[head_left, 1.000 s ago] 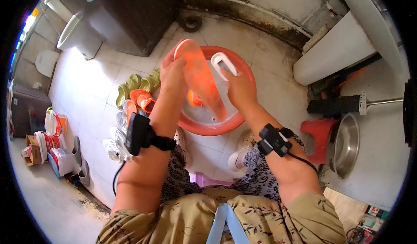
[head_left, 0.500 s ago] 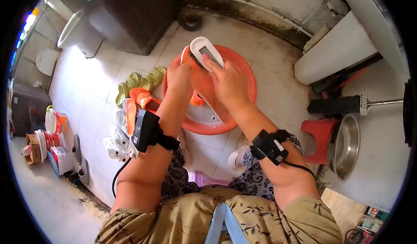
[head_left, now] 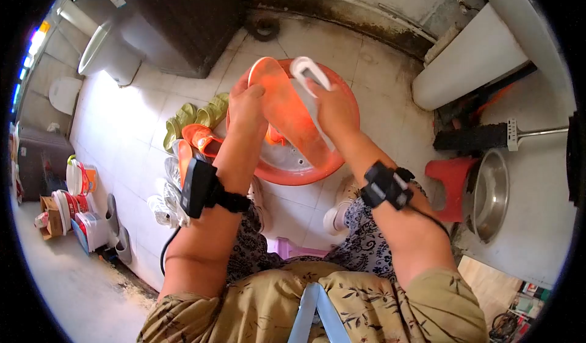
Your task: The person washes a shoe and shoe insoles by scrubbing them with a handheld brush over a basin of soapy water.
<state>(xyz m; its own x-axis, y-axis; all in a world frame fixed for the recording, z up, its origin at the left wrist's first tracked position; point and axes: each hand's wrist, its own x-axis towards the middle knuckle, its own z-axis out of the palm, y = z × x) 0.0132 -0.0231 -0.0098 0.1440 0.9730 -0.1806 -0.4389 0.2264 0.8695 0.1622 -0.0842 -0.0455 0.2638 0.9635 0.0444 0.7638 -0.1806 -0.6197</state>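
An orange shoe insole point(head_left: 285, 114) is pinched at its left edge by my closed left hand point(head_left: 247, 111). It slants over a red plastic basin point(head_left: 292, 178). My right hand point(head_left: 334, 109) is closed round a white scrubbing brush point(head_left: 310, 71) with an open loop handle, just right of the insole. The brush is slightly blurred, and its bristles do not show clearly. Below the insole, an orange item point(head_left: 275, 137), mostly covered, lies in the basin.
Left of the basin are green slippers point(head_left: 193, 118), an orange shoe point(head_left: 201, 138) and white shoes point(head_left: 163, 204). At right stand a red stool point(head_left: 448, 190), a metal bowl point(head_left: 492, 195) and a black-bristled broom point(head_left: 470, 136). Several tubs point(head_left: 91, 230) line the far left.
The brush has moved right, from over the upper insole to beside it. More of the insole's orange face now shows. My left hand has shifted only slightly.
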